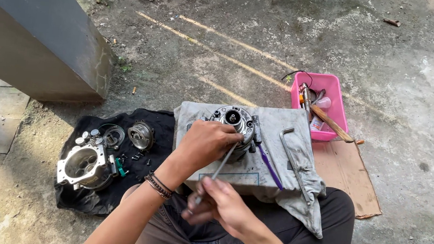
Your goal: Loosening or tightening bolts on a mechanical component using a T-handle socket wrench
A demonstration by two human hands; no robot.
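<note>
A round metal machine part [237, 121] stands on a grey cloth [279, 139] draped over a box in front of my knees. My left hand [202, 146], with a beaded band at the wrist, grips the part's near side. Close to my lap, my right hand [222, 204] is closed around the handle of a thin metal rod tool [222, 165]. The rod's shaft slants up to the lower edge of the part, beside my left fingers; its tip is hidden.
A purple-handled tool [269, 168] and an L-shaped wrench [292, 156] lie on the cloth. Left, a black cloth [112, 194] holds a metal housing [83, 166], a round pulley [141, 135] and small screws. A pink tray [337, 105] of tools, cardboard [353, 177] and a dark pillar [27, 37] stand around.
</note>
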